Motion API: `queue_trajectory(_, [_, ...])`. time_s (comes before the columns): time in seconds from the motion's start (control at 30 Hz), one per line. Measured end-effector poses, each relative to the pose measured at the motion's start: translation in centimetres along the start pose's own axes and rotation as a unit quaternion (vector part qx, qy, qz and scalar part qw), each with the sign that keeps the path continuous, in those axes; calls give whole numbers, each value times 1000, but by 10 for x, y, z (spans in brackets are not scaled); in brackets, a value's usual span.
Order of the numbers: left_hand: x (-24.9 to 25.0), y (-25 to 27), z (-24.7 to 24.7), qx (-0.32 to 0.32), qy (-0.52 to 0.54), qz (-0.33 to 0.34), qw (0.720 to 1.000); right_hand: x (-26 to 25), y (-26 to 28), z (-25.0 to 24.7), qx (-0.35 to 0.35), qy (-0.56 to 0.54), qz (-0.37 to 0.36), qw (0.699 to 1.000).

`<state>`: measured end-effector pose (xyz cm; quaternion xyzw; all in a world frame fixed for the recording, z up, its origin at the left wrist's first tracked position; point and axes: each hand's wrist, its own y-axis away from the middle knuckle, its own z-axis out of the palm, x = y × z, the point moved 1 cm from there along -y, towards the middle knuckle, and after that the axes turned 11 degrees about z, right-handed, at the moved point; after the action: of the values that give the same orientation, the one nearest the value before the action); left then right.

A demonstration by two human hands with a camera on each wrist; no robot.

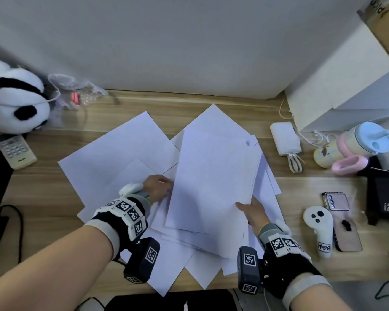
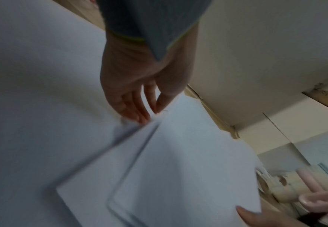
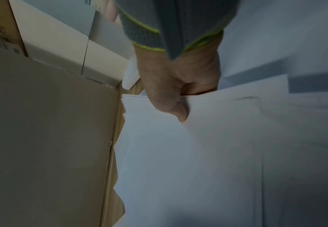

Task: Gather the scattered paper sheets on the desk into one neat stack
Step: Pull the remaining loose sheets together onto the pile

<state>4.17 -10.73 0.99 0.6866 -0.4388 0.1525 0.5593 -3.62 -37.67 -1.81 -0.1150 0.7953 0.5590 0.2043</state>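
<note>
The right hand point(image 1: 254, 213) pinches the near right corner of a partial stack point(image 1: 213, 182), thumb on top, raising it off the desk point(image 1: 301, 187) so further sheets can join it. The left hand point(image 1: 157, 187), fingers extended and nearly straight, touches the stack's left edge, apparently to square it. Loose sheets point(image 1: 112, 153) (overlapping, variously angled) remain fanned beneath, centre frame.
</note>
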Motion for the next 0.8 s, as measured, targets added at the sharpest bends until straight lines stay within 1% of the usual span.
queue_trajectory(0.07, [-2, -7, -25, 108, -61, 0, 992, -2, 1, -2, 27, 10, -14, 999])
queue_trajectory(0.1, [-3, -9, -36, 141, -115, -14, 983, -3, 2, -3, 42, 16, -18, 999])
queue_trajectory(0.13, [-4, -10, -49, 159, -171, -34, 972, -4, 3, -5, 55, 21, -20, 998])
queue_trajectory(0.17, [-6, -12, -59, 164, -206, -55, 963, -4, 4, -6, 65, 24, -22, 997])
queue_trajectory(0.2, [-8, -14, -69, 159, -226, -75, 958, -4, 4, -7, 73, 26, -24, 997])
queue_trajectory(0.3, [-15, -22, -85, 98, -261, -120, 953, -5, 4, -9, 90, 32, -28, 995])
queue_trajectory(0.37, [-18, -25, -89, 63, -285, -126, 948, -8, 4, -9, 92, 38, -34, 994])
queue_trajectory(0.43, [-17, -22, -89, 29, -324, -111, 939, -11, 4, -8, 90, 48, -42, 994])
queue_trajectory(0.53, [-13, -19, -85, -2, -360, -81, 929, -17, 4, -4, 81, 67, -56, 993])
queue_trajectory(0.57, [-13, -17, -83, -7, -356, -68, 932, -18, 3, -1, 79, 74, -60, 992])
queue_trajectory(0.7, [-1, -15, -84, -9, -283, -10, 959, -23, 0, 4, 83, 90, -69, 990])
queue_trajectory(0.73, [7, -14, -87, -9, -277, 9, 961, -24, -1, 4, 90, 95, -70, 989])
queue_trajectory(0.8, [27, -12, -95, -13, -302, 46, 952, -27, -1, 6, 105, 103, -72, 987])
